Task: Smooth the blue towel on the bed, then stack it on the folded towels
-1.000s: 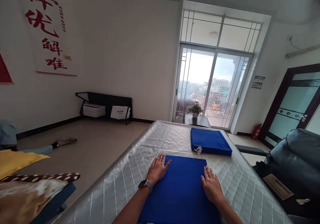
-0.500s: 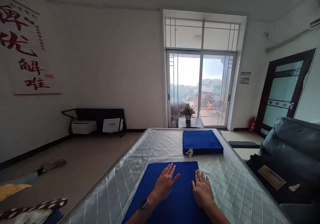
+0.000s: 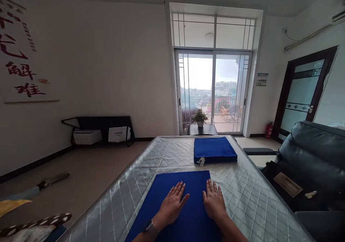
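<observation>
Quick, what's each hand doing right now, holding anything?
Left hand: open, fingers spread, palm flat on the blue cloth, gripping nothing.
Right hand: open, flat on the same cloth, gripping nothing.

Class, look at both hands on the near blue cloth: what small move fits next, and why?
Probably sweep both palms outward toward the edges. The left hand and right hand lie flat, side by side at the middle of the blue cloth, whose outer parts lie beyond both hands; the folded stack sits beyond.
</observation>
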`<control>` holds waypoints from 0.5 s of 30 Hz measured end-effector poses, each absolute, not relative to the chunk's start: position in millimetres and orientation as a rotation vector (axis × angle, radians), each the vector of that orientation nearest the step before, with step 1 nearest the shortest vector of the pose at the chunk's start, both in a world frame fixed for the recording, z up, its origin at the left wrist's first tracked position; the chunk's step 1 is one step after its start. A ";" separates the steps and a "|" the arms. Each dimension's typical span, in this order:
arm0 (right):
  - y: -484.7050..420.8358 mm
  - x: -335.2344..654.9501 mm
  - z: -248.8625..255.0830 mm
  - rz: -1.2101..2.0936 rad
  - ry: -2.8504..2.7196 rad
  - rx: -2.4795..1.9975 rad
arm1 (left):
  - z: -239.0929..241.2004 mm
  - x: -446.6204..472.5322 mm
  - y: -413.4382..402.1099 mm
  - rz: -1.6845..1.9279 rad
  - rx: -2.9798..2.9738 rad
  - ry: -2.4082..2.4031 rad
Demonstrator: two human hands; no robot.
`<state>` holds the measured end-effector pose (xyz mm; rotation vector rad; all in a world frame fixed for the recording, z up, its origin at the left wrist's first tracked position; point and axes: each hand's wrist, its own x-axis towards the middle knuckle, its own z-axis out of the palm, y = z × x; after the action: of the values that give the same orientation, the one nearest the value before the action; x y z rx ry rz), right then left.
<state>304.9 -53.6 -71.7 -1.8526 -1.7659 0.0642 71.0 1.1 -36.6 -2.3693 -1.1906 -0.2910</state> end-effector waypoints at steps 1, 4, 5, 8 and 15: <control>-53.3 304.9 -71.5 0.063 -1.774 -1.863 | -33.8 51.8 1.7 -0.285 -2.334 -1.220; -51.5 305.1 -72.9 0.048 -1.791 -1.880 | -28.0 -4.3 1.8 -0.278 -2.234 -1.326; -50.8 304.9 -73.4 0.040 -1.793 -1.881 | -27.0 -20.4 1.5 -0.281 -2.212 -1.365; -49.6 303.4 -74.4 0.021 -1.790 -1.889 | -25.3 -51.7 -0.8 -0.329 -2.196 -1.397; -48.0 299.8 -75.2 -0.049 -1.807 -1.955 | -12.3 -41.8 -19.1 -0.385 -2.247 -1.594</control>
<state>299.8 -48.0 -75.2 -1.9547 -1.8073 -0.0491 -41.8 -19.1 -12.3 -2.2472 -1.5945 -0.3855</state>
